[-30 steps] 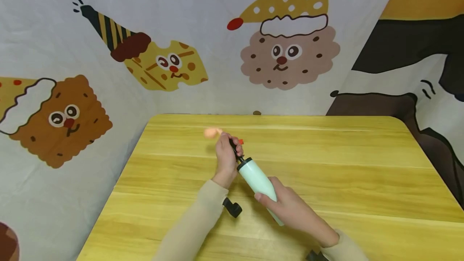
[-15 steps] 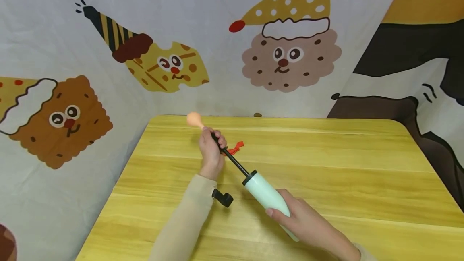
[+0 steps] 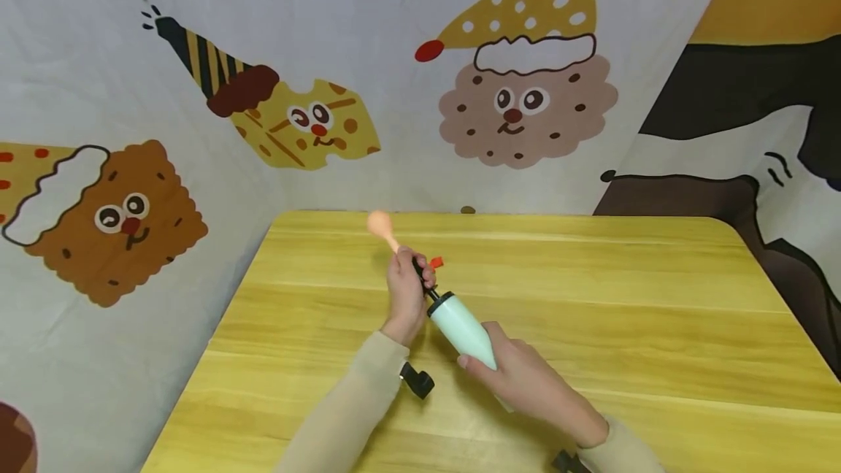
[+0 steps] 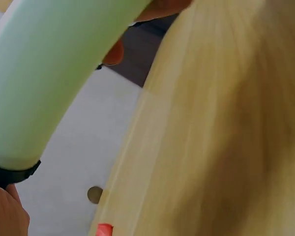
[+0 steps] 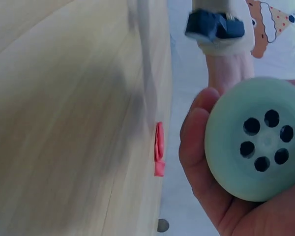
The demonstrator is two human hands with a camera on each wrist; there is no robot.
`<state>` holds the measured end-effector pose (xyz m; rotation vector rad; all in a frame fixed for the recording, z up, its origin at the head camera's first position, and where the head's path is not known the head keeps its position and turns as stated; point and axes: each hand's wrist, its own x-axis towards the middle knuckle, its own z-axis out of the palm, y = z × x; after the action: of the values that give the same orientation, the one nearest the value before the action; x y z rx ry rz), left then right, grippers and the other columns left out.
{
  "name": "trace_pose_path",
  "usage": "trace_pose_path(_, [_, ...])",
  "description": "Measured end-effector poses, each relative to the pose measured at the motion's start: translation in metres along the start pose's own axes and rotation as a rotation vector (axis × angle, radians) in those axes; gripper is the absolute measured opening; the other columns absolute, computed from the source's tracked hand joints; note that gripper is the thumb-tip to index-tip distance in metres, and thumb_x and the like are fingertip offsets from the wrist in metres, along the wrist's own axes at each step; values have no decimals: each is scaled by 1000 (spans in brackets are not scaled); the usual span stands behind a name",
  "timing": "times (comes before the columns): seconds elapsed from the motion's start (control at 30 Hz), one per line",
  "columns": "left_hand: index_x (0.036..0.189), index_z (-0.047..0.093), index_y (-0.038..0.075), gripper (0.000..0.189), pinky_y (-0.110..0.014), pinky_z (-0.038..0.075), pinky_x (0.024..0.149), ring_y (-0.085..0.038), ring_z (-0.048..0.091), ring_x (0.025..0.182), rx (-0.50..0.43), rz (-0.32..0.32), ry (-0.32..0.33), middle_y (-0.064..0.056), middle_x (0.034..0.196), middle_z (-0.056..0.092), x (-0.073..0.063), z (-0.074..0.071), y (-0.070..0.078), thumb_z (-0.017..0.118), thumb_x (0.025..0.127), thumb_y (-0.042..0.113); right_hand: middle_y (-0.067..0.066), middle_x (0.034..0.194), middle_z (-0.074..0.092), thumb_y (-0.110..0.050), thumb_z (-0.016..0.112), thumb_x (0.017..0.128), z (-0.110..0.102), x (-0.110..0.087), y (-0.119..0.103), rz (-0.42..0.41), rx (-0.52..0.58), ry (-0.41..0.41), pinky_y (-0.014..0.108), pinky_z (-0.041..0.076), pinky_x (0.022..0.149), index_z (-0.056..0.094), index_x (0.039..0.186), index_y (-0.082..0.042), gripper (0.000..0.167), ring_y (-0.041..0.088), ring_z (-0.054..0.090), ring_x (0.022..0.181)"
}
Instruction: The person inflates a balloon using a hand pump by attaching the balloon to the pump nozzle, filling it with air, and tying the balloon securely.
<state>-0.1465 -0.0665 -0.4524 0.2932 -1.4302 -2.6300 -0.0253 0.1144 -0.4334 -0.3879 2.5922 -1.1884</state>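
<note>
- Head: looks forward and down at the pump (image 3: 462, 328), farthest off.
- Left wrist: close beside the pump's barrel (image 4: 59, 73).
- Right wrist: close, facing the pump's holed end (image 5: 265, 140).
- Wrist views share pump and tabletop (image 4: 201, 123).

Wore a plain, light beige left sleeve (image 3: 348, 407) reaching to the wrist, with a small black device (image 3: 417, 381) at its cuff, and a matching beige right sleeve (image 3: 624, 447), with another black device (image 3: 569, 462) partly showing beside it.
</note>
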Motion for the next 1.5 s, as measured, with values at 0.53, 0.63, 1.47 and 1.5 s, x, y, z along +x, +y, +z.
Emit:
trace_pose_path(0.53, [89,45,12,34,-16,32,41,-6,39,48,-149,95,99,2,70,48,27,-22,39,31,115,28,-7,97,64,-51,60,103,-8,-39,15,-25,10,-96,27,48,65,49,143,-10,59,7,56,78])
trace_pose_path(0.63, [88,45,10,35,-16,32,42,-5,39,48,-121,99,59,2,70,47,17,-13,32,30,115,26,-5,95,64,-52,59,103,-6,-32,14,-38,21,-91,27,50,63,49,142,-7,60,7,58,75])
trace_pose_path(1.47, [88,47,10,34,-16,34,43,-5,40,49,-87,102,114,2,71,47,30,-38,38,30,115,24,-6,100,65,-54,58,103,-8,-31,16,-52,-32,-104,28,49,67,52,142,-12,58,7,57,80])
trace_pose_path(1.5, [88,47,10,34,-16,35,43,-5,40,49,-74,90,102,2,71,47,27,-35,34,30,115,24,-6,99,64,-54,58,103,-6,-31,17,-52,-30,-100,28,49,67,51,142,-11,58,7,57,79])
